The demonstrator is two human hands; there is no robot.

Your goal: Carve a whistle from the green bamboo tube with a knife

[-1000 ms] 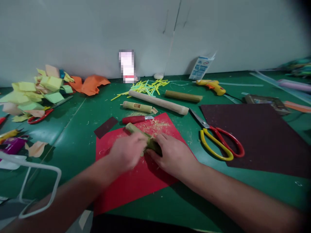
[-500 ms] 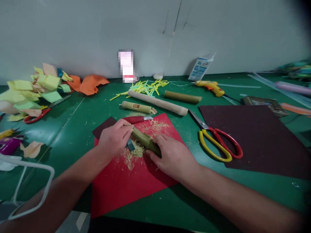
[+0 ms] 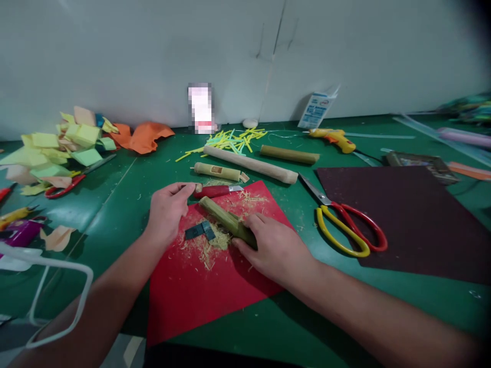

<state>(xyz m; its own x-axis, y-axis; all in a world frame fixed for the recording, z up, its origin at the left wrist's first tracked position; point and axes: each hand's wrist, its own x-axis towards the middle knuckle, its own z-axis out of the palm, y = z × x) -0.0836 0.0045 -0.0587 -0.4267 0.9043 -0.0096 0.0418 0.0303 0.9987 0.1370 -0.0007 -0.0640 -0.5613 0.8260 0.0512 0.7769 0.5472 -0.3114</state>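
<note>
My right hand (image 3: 272,245) is wrapped round the near end of a green bamboo tube (image 3: 220,214), which slants over a red sheet (image 3: 199,301). Between the thumb and fingertips of my left hand (image 3: 169,207) is a small pale round plug (image 3: 198,187), apart from the tube's far end. Just beyond lies a red-handled knife (image 3: 217,190) with a short blade. Dark pieces of sandpaper (image 3: 199,231) and pale shavings (image 3: 209,255) lie on the sheet beside the tube.
Behind the sheet are a notched bamboo piece (image 3: 220,172), a wooden rod (image 3: 253,164) and another bamboo tube (image 3: 289,154). Large scissors (image 3: 343,220) lie at right, partly on a dark sheet (image 3: 414,220), with a yellow glue gun (image 3: 333,139) beyond. Folded paper (image 3: 57,145) is heaped at left.
My left hand has drawn away from the bamboo tube's far end, up and left, with the small plug in its fingers. More of the sandpaper shows. My right hand stays on the tube.
</note>
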